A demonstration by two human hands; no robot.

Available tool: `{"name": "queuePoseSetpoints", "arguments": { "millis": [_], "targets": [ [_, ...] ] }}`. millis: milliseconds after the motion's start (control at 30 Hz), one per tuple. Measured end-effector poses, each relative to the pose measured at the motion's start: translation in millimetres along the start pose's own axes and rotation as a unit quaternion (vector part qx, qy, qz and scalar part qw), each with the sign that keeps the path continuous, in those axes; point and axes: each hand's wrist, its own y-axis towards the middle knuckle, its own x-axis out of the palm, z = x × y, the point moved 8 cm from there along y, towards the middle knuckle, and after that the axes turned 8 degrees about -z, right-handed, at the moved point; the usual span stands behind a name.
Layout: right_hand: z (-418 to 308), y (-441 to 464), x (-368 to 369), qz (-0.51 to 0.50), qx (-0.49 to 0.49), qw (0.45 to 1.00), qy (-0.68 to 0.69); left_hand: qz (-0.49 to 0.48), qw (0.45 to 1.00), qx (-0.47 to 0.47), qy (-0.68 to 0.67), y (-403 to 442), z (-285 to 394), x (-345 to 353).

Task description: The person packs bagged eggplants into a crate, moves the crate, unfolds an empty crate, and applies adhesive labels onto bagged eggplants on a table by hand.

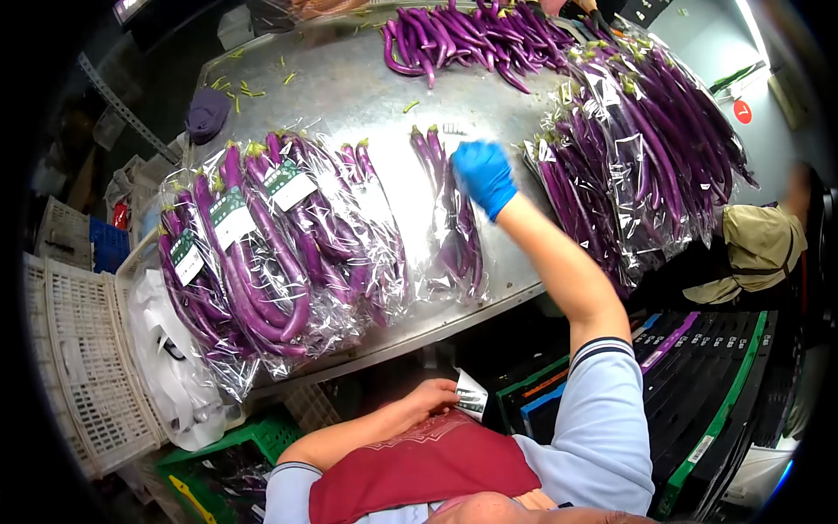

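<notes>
My right hand (484, 179), in a blue glove, is over the upper right edge of a clear bag of long purple eggplants (458, 236) on the metal table. Motion blurs its fingers, so I cannot tell whether it grips the bag. Close to my body, my bare left hand (434, 396) pinches a white and green printed label (471, 395). Left of the single bag lie several bagged eggplants (249, 253), some with green and white labels on the plastic.
Loose eggplants (471, 39) are heaped at the table's far side. More bagged eggplants (646, 131) are piled at the right. A purple cloth-like item (208, 115) lies at the left edge. White crates (83, 341), a green crate (262, 437) and black crates (707, 375) stand around the table.
</notes>
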Motion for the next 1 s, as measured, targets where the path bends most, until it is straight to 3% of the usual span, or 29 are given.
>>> {"name": "queuePoseSetpoints", "arguments": {
  "millis": [67, 100, 133, 200, 300, 400, 433, 533, 567, 600, 667, 700, 733, 767, 833, 867, 933, 1000],
  "targets": [
    [-41, -28, 33, -0.164, -0.009, 0.983, 0.083, -0.003, 1.000, 0.000, 0.000, 2, -1, -2],
    [-54, -40, 32, -0.194, -0.003, 0.974, 0.117, -0.005, 1.000, 0.001, -0.001, 3, -1, -3],
    [-55, -44, 27, -0.185, 0.051, 0.972, 0.135, -0.007, 1.000, 0.003, -0.001, 5, 0, -4],
    [-60, -56, 17, -0.238, 0.035, 0.948, 0.210, -0.010, 1.000, 0.006, -0.002, 6, 1, -5],
    [-24, -59, -10, -0.146, 0.210, 0.912, 0.321, -0.008, 1.000, 0.006, -0.010, 6, 5, -6],
    [-24, -116, 93, -0.209, 0.376, 0.676, 0.598, -0.014, 1.000, 0.009, -0.018, 6, 7, -4],
    [-22, -114, 95, -0.198, 0.331, 0.783, 0.487, -0.013, 1.000, 0.004, -0.017, 6, 9, -2],
    [-38, -101, 123, -0.126, 0.323, 0.602, 0.720, -0.028, 0.999, 0.010, -0.021, 8, 8, 4],
    [-52, -95, 123, -0.180, 0.341, 0.491, 0.781, -0.023, 1.000, 0.005, -0.019, 12, 5, 5],
    [-58, -75, 85, -0.192, 0.355, 0.422, 0.812, -0.023, 1.000, 0.000, -0.011, 16, 4, 3],
    [-67, -69, 97, -0.209, 0.350, 0.473, 0.781, -0.026, 0.999, -0.020, 0.001, 21, -6, 5],
    [-60, -75, 106, -0.171, 0.382, 0.565, 0.711, -0.025, 1.000, -0.007, 0.000, 16, -3, 10],
    [-49, -72, 85, -0.154, 0.390, 0.614, 0.669, -0.026, 1.000, 0.001, -0.003, 12, 3, 14],
    [-42, -74, 59, -0.054, 0.381, 0.595, 0.706, -0.013, 1.000, -0.004, -0.011, 7, 6, 14],
    [-35, -98, 8, 0.102, 0.439, 0.490, 0.747, 0.019, 1.000, 0.013, -0.017, 9, 9, 2],
    [-40, -112, -21, 0.094, 0.454, 0.492, 0.737, 0.036, 0.999, 0.037, -0.011, 14, 10, -7],
    [-66, -145, -74, 0.097, 0.457, 0.409, 0.784, 0.065, 0.998, 0.023, -0.010, 19, 8, -17],
    [-104, -199, -111, 0.022, 0.477, 0.481, 0.736, 0.033, 0.999, 0.026, 0.022, 36, -6, -28]
  ]
}}
